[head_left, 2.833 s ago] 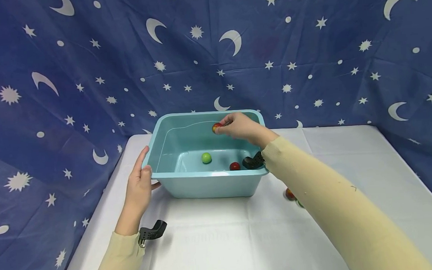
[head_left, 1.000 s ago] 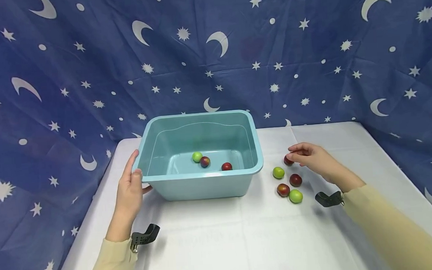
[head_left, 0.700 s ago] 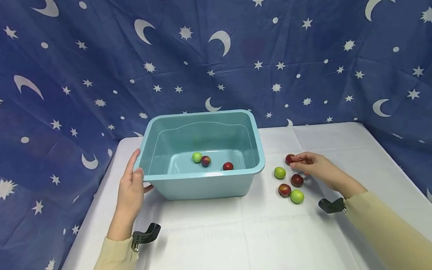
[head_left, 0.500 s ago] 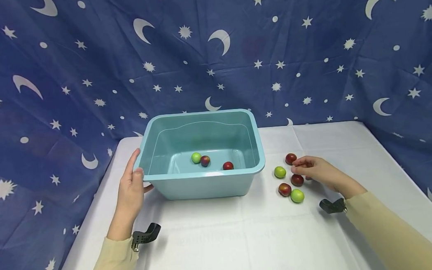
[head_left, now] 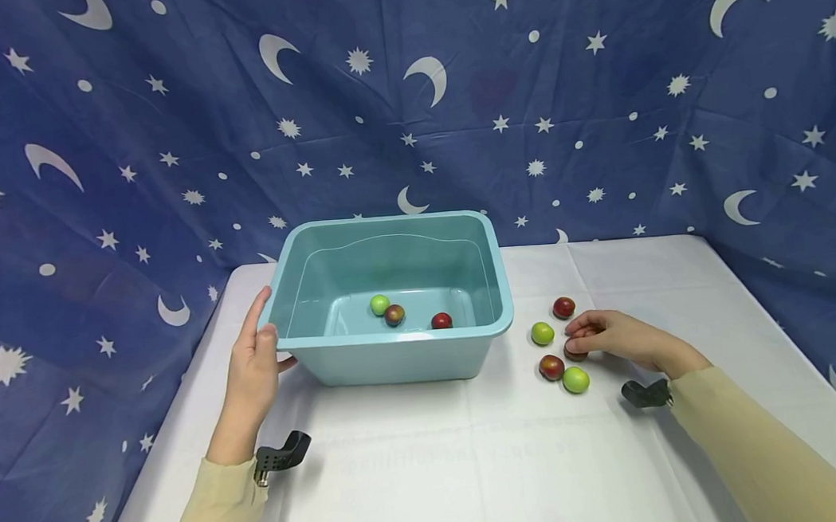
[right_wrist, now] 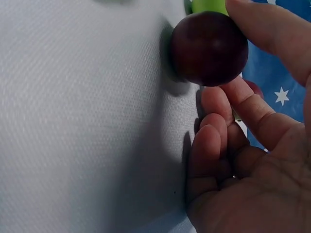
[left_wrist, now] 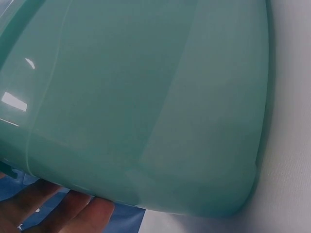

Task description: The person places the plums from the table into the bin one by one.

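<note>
On white cloth (head_left: pixel 402 469) to the right of the basin (head_left: pixel 395 362) my left hand (head_left: pixel 252 371) holds, my right hand (head_left: pixel 620 338) pinches a dark red plum (right_wrist: pixel 209 48), likely light, firm and slick-skinned, best gripped round its widest part.

A person's left hand (head_left: pixel 252 371) grips a blue basin (head_left: pixel 395 362) at its left rim; over to the basin's right, the right hand (head_left: pixel 615 337) pinches a dark red fruit (head_left: pixel 576 355).

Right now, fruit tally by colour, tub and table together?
Red fruits: 5 (2 in the tub, 3 on the table)
Green fruits: 3 (1 in the tub, 2 on the table)
Total: 8
</note>
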Tool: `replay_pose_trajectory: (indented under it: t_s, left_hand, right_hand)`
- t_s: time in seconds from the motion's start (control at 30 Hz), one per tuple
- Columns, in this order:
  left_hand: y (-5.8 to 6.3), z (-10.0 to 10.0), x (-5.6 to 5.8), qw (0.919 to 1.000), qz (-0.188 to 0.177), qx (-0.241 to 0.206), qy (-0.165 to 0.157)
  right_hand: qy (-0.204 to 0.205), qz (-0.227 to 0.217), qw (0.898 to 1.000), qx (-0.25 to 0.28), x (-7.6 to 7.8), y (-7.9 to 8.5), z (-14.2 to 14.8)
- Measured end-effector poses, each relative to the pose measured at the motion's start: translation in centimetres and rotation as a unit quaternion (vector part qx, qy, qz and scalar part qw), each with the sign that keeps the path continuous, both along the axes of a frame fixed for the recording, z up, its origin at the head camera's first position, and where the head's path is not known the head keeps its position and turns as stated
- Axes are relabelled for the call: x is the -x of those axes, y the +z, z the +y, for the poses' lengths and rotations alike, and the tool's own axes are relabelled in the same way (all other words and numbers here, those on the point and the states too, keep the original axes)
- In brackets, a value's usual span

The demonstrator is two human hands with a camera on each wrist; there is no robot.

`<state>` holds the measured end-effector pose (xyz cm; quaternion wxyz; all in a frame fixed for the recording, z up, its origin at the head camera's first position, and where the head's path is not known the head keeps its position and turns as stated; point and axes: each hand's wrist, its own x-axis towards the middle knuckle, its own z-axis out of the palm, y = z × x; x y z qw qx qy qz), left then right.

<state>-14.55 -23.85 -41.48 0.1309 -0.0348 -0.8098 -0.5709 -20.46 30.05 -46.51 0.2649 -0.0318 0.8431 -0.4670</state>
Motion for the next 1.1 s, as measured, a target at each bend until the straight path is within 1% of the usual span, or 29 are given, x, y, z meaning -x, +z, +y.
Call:
replay_pose_trajectory:
  t_s: [0.07, 0.2, 0.47, 0.63, 0.77, 0.93, 1.1]
  left_hand:
    - [0.0, 0.0, 0.1, 1.0, -0.001, 0.002, 0.0]
    - [0.0, 0.0, 0.1, 1.0, -0.001, 0.001, 0.0]
    - [0.1, 0.1, 0.0, 1.0, 0.002, 0.001, -0.005]
    - [0.4, -0.1, -0.1, 0.9998, -0.01, -0.002, -0.018]
    - [0.7, -0.3, -0.3, 0.9992, -0.028, 0.009, -0.026]
    - [1.1, -0.4, -0.5, 0.9985, -0.037, 0.022, -0.035]
    - [1.3, -0.4, -0.7, 0.9979, -0.029, 0.03, -0.05]
  right_hand:
    - [0.006, 0.001, 1.0, -0.002, 0.0, -0.1, 0.1]
    - [0.004, 0.002, 1.0, -0.009, 0.0, -0.3, 0.3]
    - [0.016, 0.033, 0.999, -0.038, -0.3, -0.9, 0.8]
    - [0.013, 0.045, 0.998, -0.037, -0.3, -1.3, 0.8]
    - [0.011, 0.049, 0.998, -0.036, -0.3, -1.5, 0.7]
    - [0.002, 0.05, 0.998, -0.042, -0.3, -1.4, 0.7]
    - [-0.007, 0.049, 0.998, -0.04, -0.2, -0.8, 0.7]
